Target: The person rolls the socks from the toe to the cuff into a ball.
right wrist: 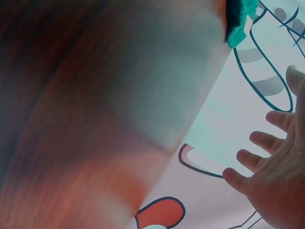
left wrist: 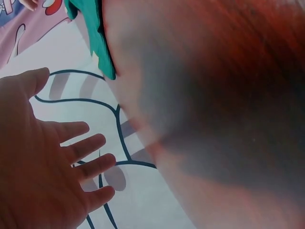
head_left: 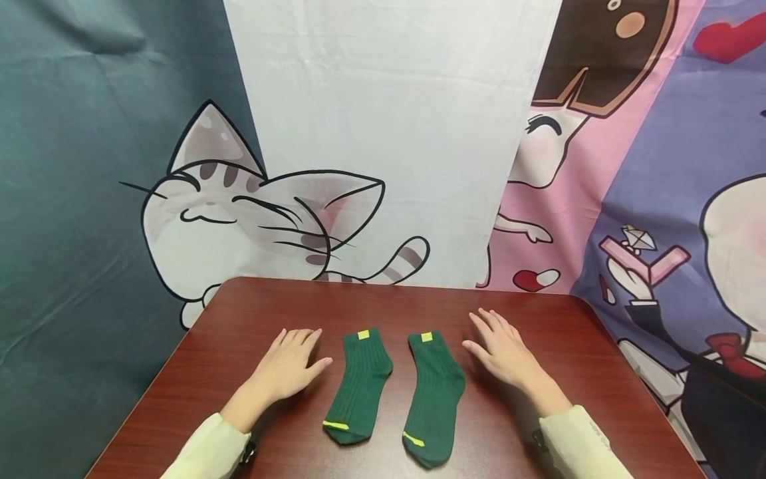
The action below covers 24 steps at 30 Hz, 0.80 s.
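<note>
Backdrop (head_left: 389, 100) with cartoons filled my head feed behind the brown table (head_left: 395, 306). Flat on that, a green left sock (head_left: 360, 386) and matching right sock (head_left: 435, 399) lay side by side, not touching, toes nearer me. My left hand (head_left: 290, 366) and right hand (head_left: 503, 349) flanked them, fingers spread wide, holding nothing. They looked light, soft, floppy, probably not slippery or fragile, so I'd have pinched the cuffs (head_left: 353, 346), by the yellow tabs (head_left: 363, 334).

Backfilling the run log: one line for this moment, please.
left hand: empty, beside left green sock | right hand: empty, beside right green sock | both socks: flat on table, apart, untouched
</note>
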Available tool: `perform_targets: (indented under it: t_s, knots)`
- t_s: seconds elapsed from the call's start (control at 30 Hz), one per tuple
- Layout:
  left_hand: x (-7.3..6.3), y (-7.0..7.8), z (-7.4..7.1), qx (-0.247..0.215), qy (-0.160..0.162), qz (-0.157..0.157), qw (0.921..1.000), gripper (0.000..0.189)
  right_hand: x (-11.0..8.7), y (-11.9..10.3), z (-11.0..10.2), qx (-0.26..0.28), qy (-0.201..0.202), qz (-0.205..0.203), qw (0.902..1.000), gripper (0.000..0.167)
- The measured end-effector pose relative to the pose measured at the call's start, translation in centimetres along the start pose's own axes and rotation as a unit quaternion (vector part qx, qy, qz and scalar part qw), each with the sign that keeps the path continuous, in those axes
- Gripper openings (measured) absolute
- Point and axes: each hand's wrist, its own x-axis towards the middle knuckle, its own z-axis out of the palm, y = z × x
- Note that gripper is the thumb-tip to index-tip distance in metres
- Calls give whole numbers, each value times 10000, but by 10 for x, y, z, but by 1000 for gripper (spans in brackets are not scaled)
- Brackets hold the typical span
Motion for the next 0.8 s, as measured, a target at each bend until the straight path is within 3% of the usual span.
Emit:
perform_targets:
  t_s: [0.8]
  knots:
    - [-8, 18, 6, -111, -474, -439, 9978, 64, 16, -32, 8, 462, -162, -325, 9983, 67]
